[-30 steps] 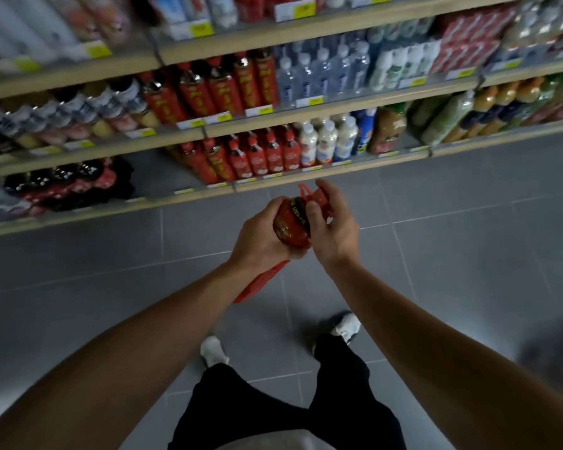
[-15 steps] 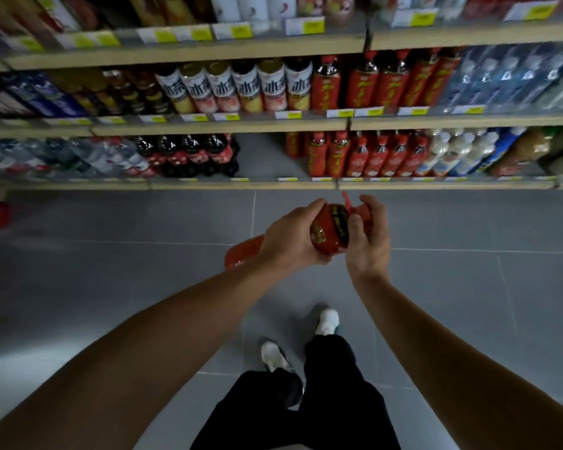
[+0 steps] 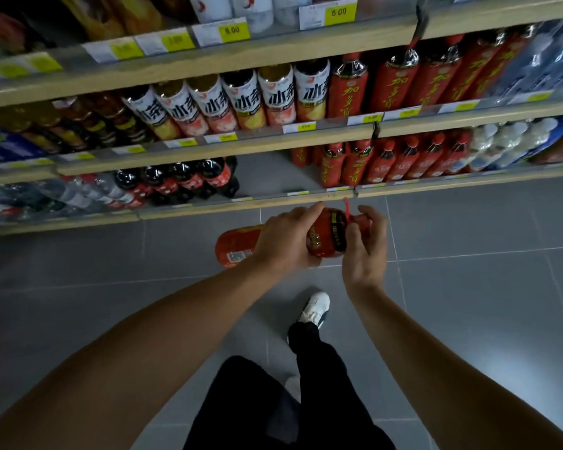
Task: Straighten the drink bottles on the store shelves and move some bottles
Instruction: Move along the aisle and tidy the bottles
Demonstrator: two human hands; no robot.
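Grey floor tiles (image 3: 468, 319) filled most of the view, with store shelves (image 3: 273, 203) of drinks running along the top. Both bare arms were stretched forward and met just below the lowest shelf edge, carrying a big red bottle (image 3: 325, 237) on its side, well clear of the shelf. Left hand (image 3: 283, 238) was wrapped over the bottle's middle, fingers curled round it, with the base sticking out to the left. Right hand (image 3: 366, 245) gripped the neck end, thumb across the label and fingers curled behind the top. Directly above the bottle, the lowest shelf had a bare gap between dark cola bottles (image 3: 189, 181) and more red bottles (image 3: 387, 160).
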